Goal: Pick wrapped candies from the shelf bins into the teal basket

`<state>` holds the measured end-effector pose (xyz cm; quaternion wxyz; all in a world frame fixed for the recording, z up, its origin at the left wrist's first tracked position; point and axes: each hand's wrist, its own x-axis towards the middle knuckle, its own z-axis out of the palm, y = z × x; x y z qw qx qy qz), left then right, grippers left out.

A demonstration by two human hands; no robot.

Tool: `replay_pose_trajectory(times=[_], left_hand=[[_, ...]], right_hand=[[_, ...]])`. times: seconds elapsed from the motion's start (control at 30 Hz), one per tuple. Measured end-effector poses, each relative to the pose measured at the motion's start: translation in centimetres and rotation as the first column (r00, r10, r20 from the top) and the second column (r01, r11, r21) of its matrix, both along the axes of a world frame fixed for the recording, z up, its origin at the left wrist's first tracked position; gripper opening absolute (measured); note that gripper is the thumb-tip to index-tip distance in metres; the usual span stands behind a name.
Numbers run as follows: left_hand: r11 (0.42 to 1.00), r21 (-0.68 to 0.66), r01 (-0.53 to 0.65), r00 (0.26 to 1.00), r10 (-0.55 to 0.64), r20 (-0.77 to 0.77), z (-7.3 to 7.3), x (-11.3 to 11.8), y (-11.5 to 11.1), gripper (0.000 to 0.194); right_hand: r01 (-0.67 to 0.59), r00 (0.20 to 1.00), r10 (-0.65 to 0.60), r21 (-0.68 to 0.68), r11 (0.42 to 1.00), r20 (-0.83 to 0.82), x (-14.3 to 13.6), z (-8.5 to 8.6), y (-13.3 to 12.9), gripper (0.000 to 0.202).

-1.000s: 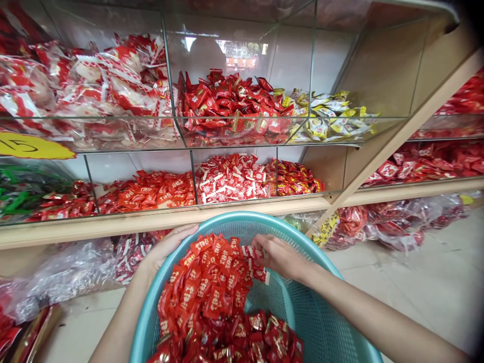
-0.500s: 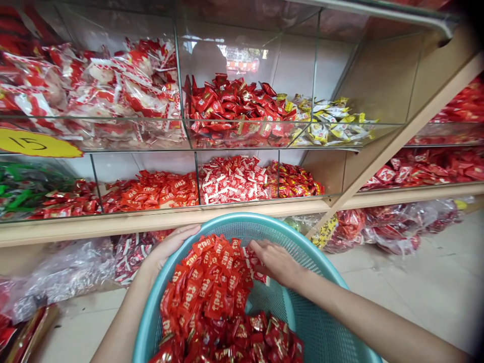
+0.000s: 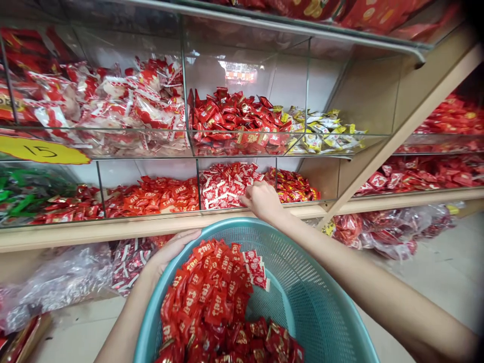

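My left hand (image 3: 176, 248) grips the far left rim of a teal plastic basket (image 3: 321, 275). Inside the basket, red wrapped candies with gold lettering (image 3: 212, 282) lie heaped on the left. Darker red candies (image 3: 260, 338) sit nearest me, and a few red-and-white packets (image 3: 257, 269) rest against the heap. Beyond the rim, my right hand (image 3: 262, 200) is at the front of a lower shelf compartment of red-and-white candies (image 3: 223, 186). Its fingers are curled, and whatever they hold is hidden.
Clear dividers split the shelf (image 3: 132, 229) into compartments. Red-and-yellow candies (image 3: 297, 187) lie right of my right hand, orange-red ones (image 3: 166, 194) to its left. A yellow price tag (image 3: 41, 149) reads 15. Plastic bags (image 3: 75, 272) of goods lie under the shelf.
My right hand has moved from inside the basket up and forward to the shelf compartment. The red-and-white packets it was at now lie uncovered in the basket. My left hand stays on the rim.
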<state>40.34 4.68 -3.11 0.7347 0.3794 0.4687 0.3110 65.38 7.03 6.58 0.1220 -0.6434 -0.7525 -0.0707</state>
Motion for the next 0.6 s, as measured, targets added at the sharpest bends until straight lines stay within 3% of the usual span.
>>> replay_pose_trajectory(times=[0.1,0.2,0.4,0.6], left_hand=[[1.0,0.008,0.004,1.0,-0.004,0.008,0.1,0.0,-0.1,0.031],[1.0,0.014,0.002,1.0,-0.002,0.007,0.2,-0.1,-0.1,0.032],[1.0,0.006,0.005,1.0,-0.005,0.024,0.0,-0.2,0.0,0.031],[1.0,-0.01,0.005,1.0,-0.005,0.021,0.1,0.0,0.0,0.03]], right_hand=[[0.118,0.991,-0.11,-0.094,0.989,0.08,-1.4,-0.4,1.5,0.037],[0.196,0.981,-0.193,-0.145,0.97,0.039,-2.2,-0.6,2.1,0.037],[0.212,0.973,-0.225,-0.195,0.958,-0.051,-1.9,0.0,2.1,0.03],[0.233,0.967,-0.25,-0.217,0.948,-0.051,-2.0,0.0,2.2,0.038]])
